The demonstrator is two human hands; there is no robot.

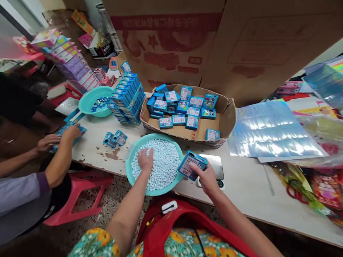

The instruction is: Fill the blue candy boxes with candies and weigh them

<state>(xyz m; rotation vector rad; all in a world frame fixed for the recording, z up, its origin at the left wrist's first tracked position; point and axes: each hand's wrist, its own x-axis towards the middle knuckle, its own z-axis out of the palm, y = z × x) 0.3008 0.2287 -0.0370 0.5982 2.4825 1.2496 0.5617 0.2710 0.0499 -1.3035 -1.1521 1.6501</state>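
My left hand is down among small white candies in a round turquoise bowl. Its fingers curl around some of them, with the fingertips partly buried. In my right hand is a blue printed candy box, tilted over the bowl's right rim with its pale text panel toward me. A small white digital scale lies just behind that hand, partly covered by it. Two similar blue boxes stand on the table left of the bowl.
Behind the bowl, a cut-down cardboard tray holds many blue boxes. Stacked blue boxes and another turquoise basin stand further left. Shiny sheets cover the right side. A co-worker's hands handle blue packaging at left, near a pink stool.
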